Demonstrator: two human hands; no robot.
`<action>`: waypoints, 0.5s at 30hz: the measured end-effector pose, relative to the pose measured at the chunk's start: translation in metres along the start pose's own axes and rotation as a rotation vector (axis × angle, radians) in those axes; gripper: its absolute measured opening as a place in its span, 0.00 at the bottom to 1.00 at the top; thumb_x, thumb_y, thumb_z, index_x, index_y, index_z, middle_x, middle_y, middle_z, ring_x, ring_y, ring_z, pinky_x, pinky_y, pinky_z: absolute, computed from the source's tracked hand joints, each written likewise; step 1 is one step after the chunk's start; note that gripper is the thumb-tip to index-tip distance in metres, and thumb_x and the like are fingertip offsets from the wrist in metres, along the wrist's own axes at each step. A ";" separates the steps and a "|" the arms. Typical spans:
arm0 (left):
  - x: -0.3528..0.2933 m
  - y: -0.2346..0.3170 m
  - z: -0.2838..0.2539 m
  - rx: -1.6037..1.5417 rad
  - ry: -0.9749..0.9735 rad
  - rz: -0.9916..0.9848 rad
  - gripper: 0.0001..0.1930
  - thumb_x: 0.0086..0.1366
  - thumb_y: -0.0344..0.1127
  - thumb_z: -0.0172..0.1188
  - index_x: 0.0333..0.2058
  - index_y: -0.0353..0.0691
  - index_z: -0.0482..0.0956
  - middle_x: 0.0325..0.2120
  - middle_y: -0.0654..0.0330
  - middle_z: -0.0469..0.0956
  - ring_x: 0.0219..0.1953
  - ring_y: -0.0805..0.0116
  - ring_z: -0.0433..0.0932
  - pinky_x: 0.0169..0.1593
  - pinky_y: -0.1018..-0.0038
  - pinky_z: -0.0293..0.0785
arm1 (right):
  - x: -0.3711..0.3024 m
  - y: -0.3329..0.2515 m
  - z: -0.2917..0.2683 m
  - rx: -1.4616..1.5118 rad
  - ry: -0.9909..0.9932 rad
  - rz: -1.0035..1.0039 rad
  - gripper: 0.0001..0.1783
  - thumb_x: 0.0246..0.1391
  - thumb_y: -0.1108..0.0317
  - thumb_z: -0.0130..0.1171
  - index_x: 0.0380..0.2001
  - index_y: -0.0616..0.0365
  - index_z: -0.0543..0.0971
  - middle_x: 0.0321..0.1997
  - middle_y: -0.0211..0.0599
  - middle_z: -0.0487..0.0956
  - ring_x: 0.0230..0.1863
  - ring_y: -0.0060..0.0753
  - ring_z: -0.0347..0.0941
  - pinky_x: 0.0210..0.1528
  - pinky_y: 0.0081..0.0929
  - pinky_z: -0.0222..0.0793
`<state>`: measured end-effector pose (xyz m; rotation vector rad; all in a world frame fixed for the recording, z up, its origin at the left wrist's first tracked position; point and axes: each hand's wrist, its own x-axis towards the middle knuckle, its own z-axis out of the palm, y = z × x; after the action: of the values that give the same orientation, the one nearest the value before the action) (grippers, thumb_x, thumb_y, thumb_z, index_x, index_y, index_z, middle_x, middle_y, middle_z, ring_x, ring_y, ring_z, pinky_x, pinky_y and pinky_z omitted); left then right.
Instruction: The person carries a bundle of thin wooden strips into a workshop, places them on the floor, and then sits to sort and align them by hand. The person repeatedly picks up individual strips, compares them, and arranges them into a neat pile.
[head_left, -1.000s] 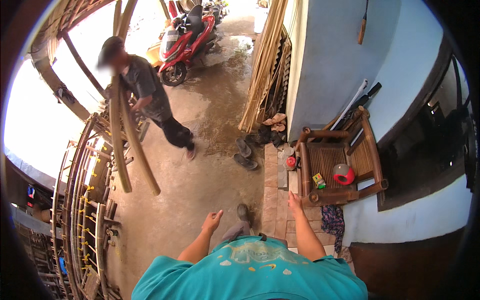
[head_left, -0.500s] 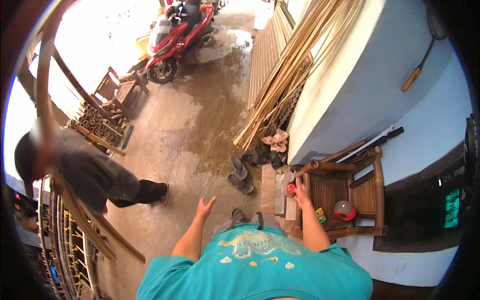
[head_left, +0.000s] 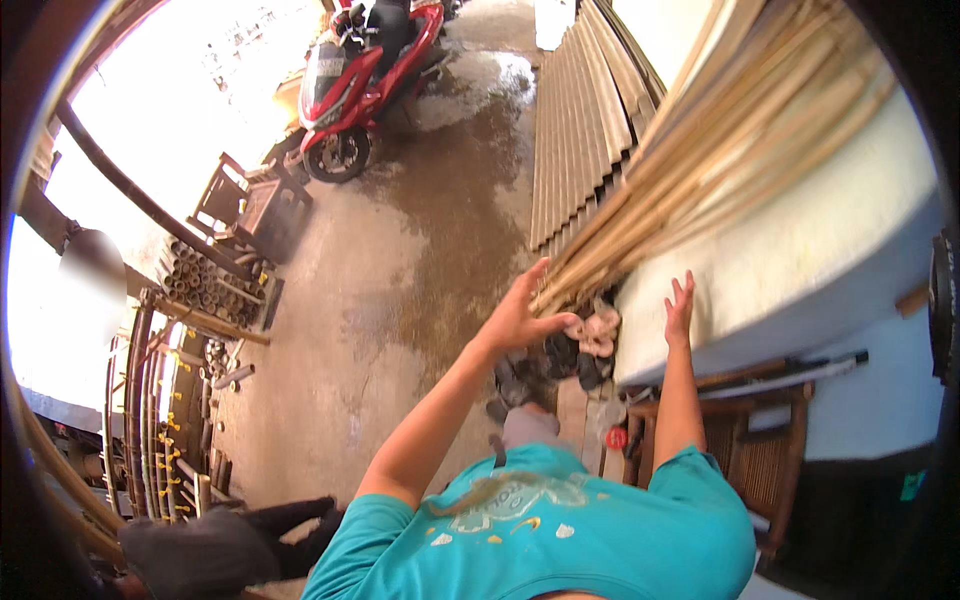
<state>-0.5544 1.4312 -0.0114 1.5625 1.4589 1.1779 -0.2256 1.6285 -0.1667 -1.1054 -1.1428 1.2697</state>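
Observation:
My left hand (head_left: 520, 312) is stretched forward, thumb apart from the fingers and nothing in its grasp. In the picture it lies beside the lower ends of a bundle of long, thin bamboo strips (head_left: 720, 165) leaning on the white wall. Whether it touches them I cannot tell. Raised before the low white wall (head_left: 770, 270), my right hand (head_left: 681, 310) has its fingers spread and holds nothing. The strips fan out toward the upper right, partly blurred. Below the hands are pink shoes (head_left: 598, 332) and dark footwear (head_left: 562, 354).
Corrugated sheets (head_left: 580, 130) lean beside the strips. A bamboo chair (head_left: 745, 440) stands at my right, near a red round item (head_left: 616, 438). A red scooter (head_left: 375, 85) is parked ahead on partly wet concrete. At lower left is a person in dark clothes (head_left: 215, 550), near bamboo poles (head_left: 150, 420).
Both my hands have risen and reached farther forward, toward the strips and wall. My view has shifted, bringing the strips closer. The other person now appears at the lower left.

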 end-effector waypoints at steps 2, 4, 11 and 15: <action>0.076 0.014 0.001 0.083 -0.053 0.068 0.64 0.46 0.65 0.72 0.69 0.34 0.45 0.68 0.39 0.50 0.71 0.45 0.48 0.70 0.55 0.49 | 0.052 -0.002 0.009 0.038 0.043 -0.042 0.53 0.55 0.20 0.31 0.73 0.44 0.45 0.78 0.32 0.44 0.77 0.39 0.42 0.72 0.56 0.37; 0.150 0.020 0.015 0.090 -0.078 0.173 0.71 0.42 0.69 0.72 0.69 0.33 0.37 0.69 0.36 0.42 0.72 0.42 0.40 0.71 0.52 0.44 | 0.096 0.007 0.013 0.169 0.049 -0.073 0.54 0.54 0.20 0.30 0.73 0.45 0.46 0.78 0.34 0.44 0.77 0.40 0.42 0.73 0.52 0.36; 0.302 -0.022 0.083 -0.119 -0.078 0.344 0.82 0.33 0.72 0.74 0.68 0.31 0.23 0.68 0.31 0.29 0.71 0.36 0.23 0.72 0.51 0.28 | 0.150 0.010 0.093 -0.047 0.076 -0.342 0.57 0.51 0.20 0.34 0.72 0.52 0.47 0.75 0.39 0.46 0.75 0.41 0.41 0.74 0.43 0.36; 0.319 -0.037 0.099 -0.072 0.029 0.264 0.79 0.29 0.75 0.73 0.69 0.33 0.38 0.60 0.35 0.60 0.63 0.38 0.55 0.65 0.51 0.48 | 0.158 0.028 0.111 0.005 0.112 -0.386 0.56 0.51 0.23 0.36 0.71 0.53 0.48 0.74 0.40 0.48 0.74 0.41 0.43 0.73 0.43 0.38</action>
<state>-0.4891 1.7600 -0.0296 1.7320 1.2400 1.3923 -0.3427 1.7844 -0.1797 -0.8867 -1.1982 0.8995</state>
